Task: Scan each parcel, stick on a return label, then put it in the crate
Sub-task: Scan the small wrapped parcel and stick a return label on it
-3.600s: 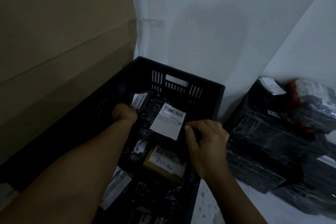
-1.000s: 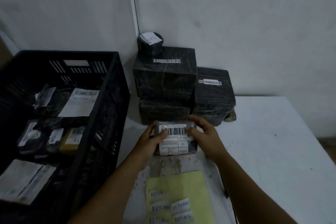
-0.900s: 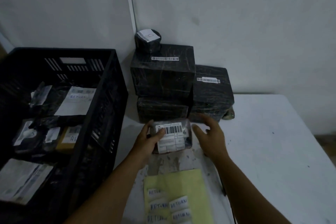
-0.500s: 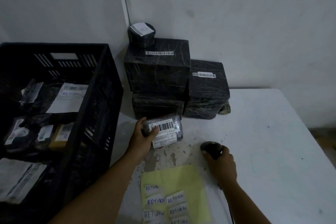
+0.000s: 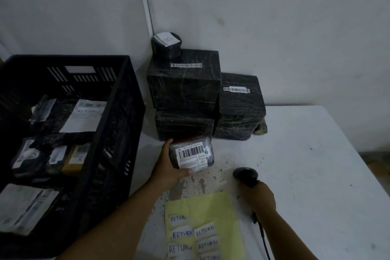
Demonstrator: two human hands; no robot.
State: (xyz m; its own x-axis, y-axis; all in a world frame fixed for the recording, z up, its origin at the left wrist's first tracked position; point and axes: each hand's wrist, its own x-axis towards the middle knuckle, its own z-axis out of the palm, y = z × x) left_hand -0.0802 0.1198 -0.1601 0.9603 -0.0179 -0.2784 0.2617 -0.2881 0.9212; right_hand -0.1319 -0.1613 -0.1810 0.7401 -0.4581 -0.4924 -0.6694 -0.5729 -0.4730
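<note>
A white table fills the lower right of the frame, its top scuffed and stained near the middle, where paint has flaked off. Behind it two plain pale walls meet at a corner marked by a thin vertical strip. The light is dim.

At the left of the frame stands a black slatted crate, already holding several wrapped packages, some with white slips marked RETURN. In the corner at the upper middle sits a stack of black-wrapped boxes, with a small round package on top and another black box just beside the stack on its right.

At the bottom middle lies a yellow sheet carrying small white return labels written by hand.

The left hand holds a small grey parcel just in front of the stack, tilted so its barcode sticker faces up. The fingers wrap the parcel's left end from behind and above, and the thumb presses under its lower edge, so the parcel sits clamped between thumb and fingers.

The right hand is at the lower right of the middle, closed around the handle of a black scanner. The scanner's head sticks out past the knuckles toward the parcel, near it but apart. A dark cable runs from the handle down toward the bottom edge.
</note>
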